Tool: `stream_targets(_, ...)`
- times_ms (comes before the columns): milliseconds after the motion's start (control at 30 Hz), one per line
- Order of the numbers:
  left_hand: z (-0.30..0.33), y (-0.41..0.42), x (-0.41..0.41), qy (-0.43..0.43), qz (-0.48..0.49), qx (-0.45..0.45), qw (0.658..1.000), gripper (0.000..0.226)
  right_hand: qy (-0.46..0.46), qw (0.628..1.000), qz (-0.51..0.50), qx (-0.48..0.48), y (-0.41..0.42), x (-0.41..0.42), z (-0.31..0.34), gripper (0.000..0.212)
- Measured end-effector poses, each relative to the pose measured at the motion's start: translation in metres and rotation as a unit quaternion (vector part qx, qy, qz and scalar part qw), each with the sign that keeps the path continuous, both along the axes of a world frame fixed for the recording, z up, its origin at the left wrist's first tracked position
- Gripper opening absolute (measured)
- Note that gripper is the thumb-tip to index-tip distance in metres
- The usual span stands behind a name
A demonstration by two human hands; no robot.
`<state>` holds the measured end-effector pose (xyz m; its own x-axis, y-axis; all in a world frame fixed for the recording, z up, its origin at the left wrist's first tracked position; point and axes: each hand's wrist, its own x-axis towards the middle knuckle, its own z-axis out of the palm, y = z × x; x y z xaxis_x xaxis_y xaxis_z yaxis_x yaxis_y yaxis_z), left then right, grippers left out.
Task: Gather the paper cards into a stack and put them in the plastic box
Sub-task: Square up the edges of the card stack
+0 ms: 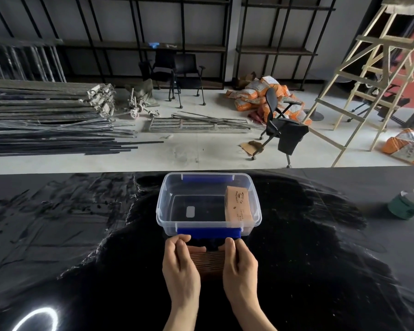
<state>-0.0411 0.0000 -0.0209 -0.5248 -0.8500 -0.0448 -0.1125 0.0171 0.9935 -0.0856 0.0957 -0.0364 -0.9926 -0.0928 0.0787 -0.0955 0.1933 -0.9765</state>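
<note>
A stack of brown paper cards (pixel 210 261) stands on edge between my two hands, just in front of the plastic box. My left hand (pixel 181 263) presses its left side and my right hand (pixel 240 262) presses its right side, fingers curled over the top. The clear plastic box (pixel 164 206) with blue clips sits open on the black table, right behind my hands. Inside it, against the right wall, lies another bundle of brown printed cards (pixel 238 204).
A green jar with a pale lid (pixel 408 204) stands on the table at the far right. The glossy black table (pixel 81 235) ends just behind the box. Beyond it the floor holds metal poles, office chairs, orange sacks and a wooden ladder.
</note>
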Motion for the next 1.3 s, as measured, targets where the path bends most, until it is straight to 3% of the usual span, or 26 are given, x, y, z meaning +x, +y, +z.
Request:
stream_targets(233, -0.011, -0.004, 0.001, -0.019, -0.037, -0.009, 0.999, 0.029, -0.006, 1.000, -0.005, 0.018, -0.001, 0.000, -0.010, 0.034)
stream_targets(367, -0.005, -0.014, 0.012, -0.067, -0.133, -0.113, 0.982, 0.026, -0.003, 1.000, -0.003, 0.016, 0.000, 0.000, -0.007, 0.035)
stream_targets(433, 0.009, -0.025, 0.021, -0.096, -0.229, -0.203, 0.947, 0.032, -0.011, 1.000, 0.001, 0.008, 0.001, 0.001, -0.006, 0.036)
stream_targets(533, 0.031, -0.036, 0.025, -0.168, -0.392, -0.347, 0.835, 0.048, -0.024, 1.000, 0.001, 0.003, 0.001, 0.001, -0.006, 0.035)
stream_targets(600, 0.040, -0.036, 0.022, -0.214, -0.444, -0.399, 0.773, 0.062, -0.046, 0.999, 0.003, -0.010, 0.001, 0.001, -0.004, 0.034)
stream_targets(633, 0.043, -0.035, 0.019, -0.231, -0.447, -0.405, 0.763, 0.064, -0.058, 0.998, 0.009, -0.016, 0.001, 0.000, -0.004, 0.033)
stream_targets(733, 0.042, -0.033, 0.015, -0.251, -0.420, -0.413, 0.768, 0.061, -0.073, 0.997, 0.027, -0.023, 0.002, 0.001, 0.002, 0.027)
stream_targets(833, 0.039, -0.035, 0.018, -0.247, -0.396, -0.379, 0.799, 0.057, -0.082, 0.993, 0.069, -0.045, 0.013, 0.003, 0.015, 0.005)
stream_targets(1000, 0.028, -0.040, 0.026, -0.155, -0.333, -0.201, 0.908, 0.042, -0.164, 0.968, 0.159, -0.104, 0.036, -0.002, 0.026, 0.055)
stream_targets(1067, 0.022, -0.037, 0.028, -0.132, -0.316, -0.123, 0.931, 0.042, -0.190, 0.957, 0.171, -0.135, 0.039, -0.005, 0.026, 0.063)
stream_targets(1167, 0.017, -0.035, 0.029, -0.127, -0.309, -0.030, 0.942, 0.047, -0.199, 0.952, 0.184, -0.145, 0.038, -0.007, 0.028, 0.058)
stream_targets(1300, 0.020, -0.041, 0.027, -0.131, -0.342, 0.064, 0.928, 0.060, -0.176, 0.957, 0.197, -0.121, 0.039, -0.005, 0.031, 0.049)
